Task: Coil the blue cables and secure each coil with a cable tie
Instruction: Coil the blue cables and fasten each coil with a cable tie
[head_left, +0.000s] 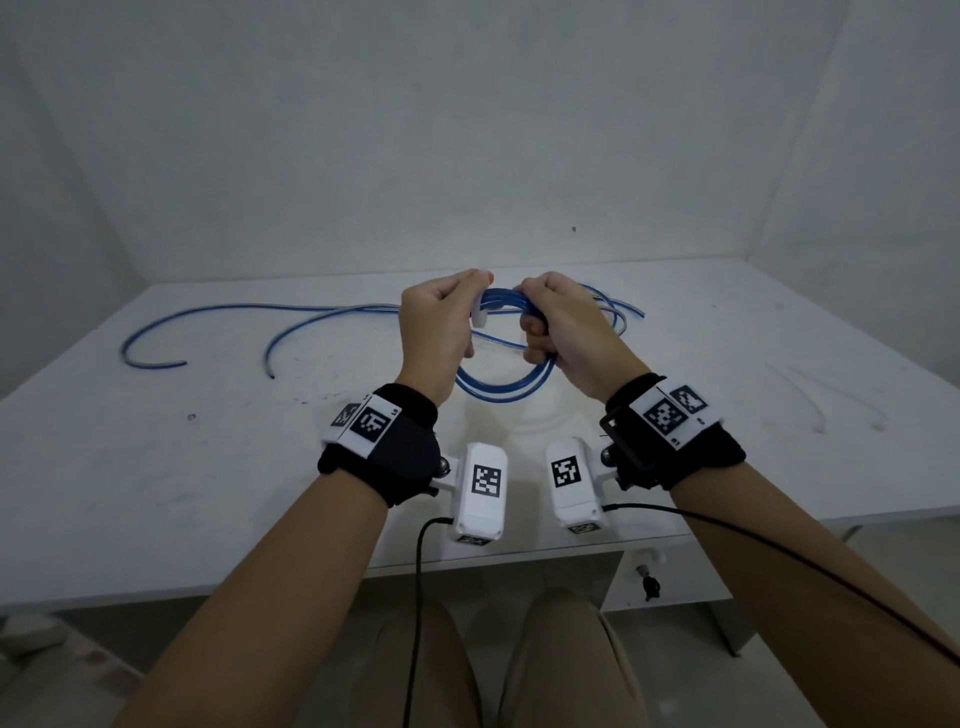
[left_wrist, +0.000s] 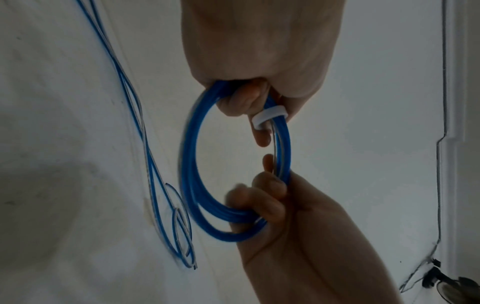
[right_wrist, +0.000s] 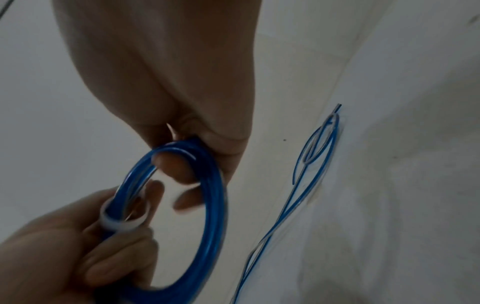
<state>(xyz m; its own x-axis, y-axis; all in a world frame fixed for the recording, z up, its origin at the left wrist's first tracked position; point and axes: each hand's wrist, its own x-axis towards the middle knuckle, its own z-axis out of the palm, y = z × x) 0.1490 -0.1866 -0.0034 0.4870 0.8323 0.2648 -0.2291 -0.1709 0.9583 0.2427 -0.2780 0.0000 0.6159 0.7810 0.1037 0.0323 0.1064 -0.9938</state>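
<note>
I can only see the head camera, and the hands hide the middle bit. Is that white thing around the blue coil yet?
Observer: Yes. The left wrist view shows the white tie looped right round the strands of the blue coil, next to the fingers of the left hand.
Child: Is the other hand just pinching the coil?
Observer: No. The right hand has its fingers hooked through the coil and curled round the strands.
Child: Is the tie done up?
Observer: I can't tell. The right wrist view only shows the left hand gripping the coil right at the tie.
</note>
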